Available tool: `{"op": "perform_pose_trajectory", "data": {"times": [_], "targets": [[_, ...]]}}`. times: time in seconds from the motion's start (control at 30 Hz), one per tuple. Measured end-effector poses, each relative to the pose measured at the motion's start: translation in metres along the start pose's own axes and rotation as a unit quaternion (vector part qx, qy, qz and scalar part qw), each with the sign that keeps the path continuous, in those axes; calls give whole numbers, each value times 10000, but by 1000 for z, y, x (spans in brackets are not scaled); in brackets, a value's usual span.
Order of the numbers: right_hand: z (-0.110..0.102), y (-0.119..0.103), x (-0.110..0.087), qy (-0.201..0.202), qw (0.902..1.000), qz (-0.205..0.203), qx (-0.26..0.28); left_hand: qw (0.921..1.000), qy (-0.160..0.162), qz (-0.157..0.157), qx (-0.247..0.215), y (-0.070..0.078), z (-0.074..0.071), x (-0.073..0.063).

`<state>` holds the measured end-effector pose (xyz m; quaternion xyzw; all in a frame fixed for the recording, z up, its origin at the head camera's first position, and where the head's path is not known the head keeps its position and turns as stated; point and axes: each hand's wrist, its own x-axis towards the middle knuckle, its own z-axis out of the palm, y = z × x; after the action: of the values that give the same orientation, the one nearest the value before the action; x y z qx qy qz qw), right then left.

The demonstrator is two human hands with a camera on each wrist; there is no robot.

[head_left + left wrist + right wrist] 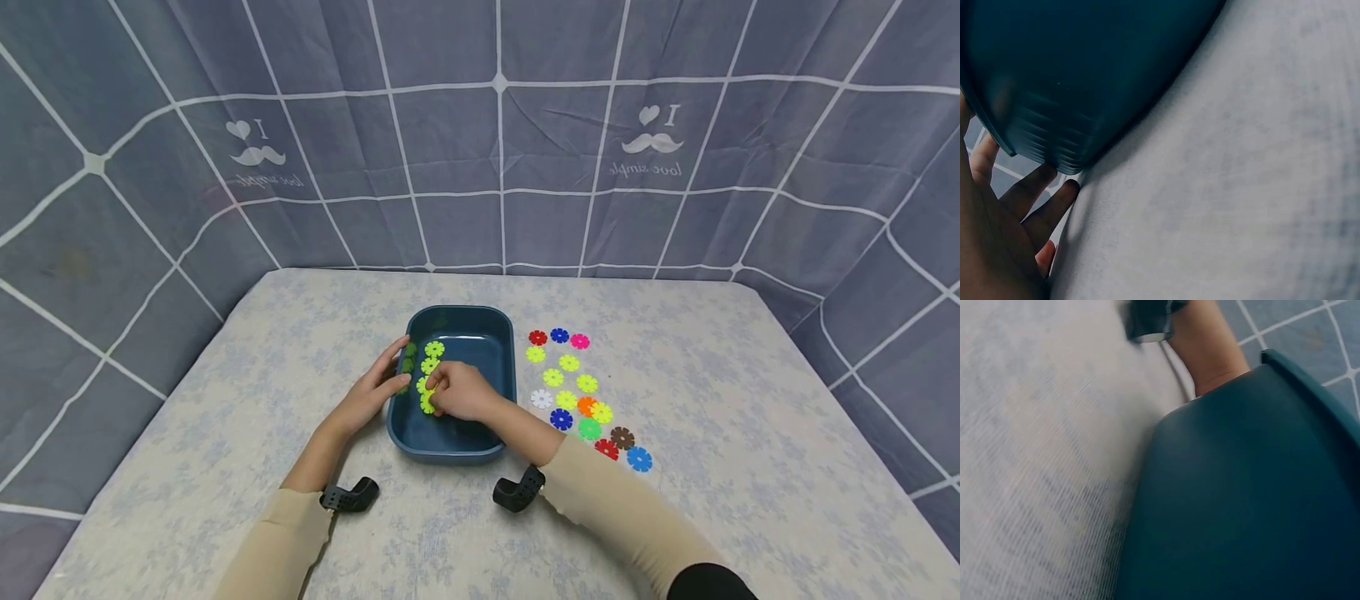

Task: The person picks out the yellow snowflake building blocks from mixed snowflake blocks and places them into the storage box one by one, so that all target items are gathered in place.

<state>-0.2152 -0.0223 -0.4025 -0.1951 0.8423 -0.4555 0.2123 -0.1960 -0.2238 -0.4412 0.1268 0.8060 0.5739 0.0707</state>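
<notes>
A dark teal plastic tray (pixel 483 358) stands on the table. Along its left side lies a row of several yellow-green snowflake discs (pixel 434 348). My right hand (pixel 467 395) reaches into the tray with bent fingers and pinches a snowflake disc (pixel 427 403) at the near end of the row; the fingertips partly cover it. At the tray's left rim, my left hand (pixel 364 402) rests with fingers extended. The left wrist view shows its spread fingers (pixel 1054 209) against the tray's outer wall (pixel 1085 69). Only the tray's outside (pixel 1222 487) fills the right wrist view, which hides the right hand.
Right of the tray, loose snowflake discs in several colours lie scattered, among them a white one (pixel 542 399), a brown one (pixel 622 438) and yellow ones (pixel 587 383). A patterned cloth covers the table (pixel 720 467). A grey checked curtain (pixel 450 142) hangs behind it.
</notes>
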Motion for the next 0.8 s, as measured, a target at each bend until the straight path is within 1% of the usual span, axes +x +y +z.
{"op": "perform_pose_trajectory", "data": {"times": [0.13,0.37,0.53,0.67,0.8], "targets": [[3,1,2,26,9996,238,-137,10000,-16,33,13,-1,0,0],[4,1,3,200,9982,565,-65,10000,8,53,32,-1,0,1],[6,1,3,301,9961,789,246,10000,5,62,49,-1,0,1],[7,0,3,309,9929,1004,554,9999,11,70,81,-2,0,0],[7,0,4,288,9924,1012,644,10000,-4,72,67,-1,1,0]]}}
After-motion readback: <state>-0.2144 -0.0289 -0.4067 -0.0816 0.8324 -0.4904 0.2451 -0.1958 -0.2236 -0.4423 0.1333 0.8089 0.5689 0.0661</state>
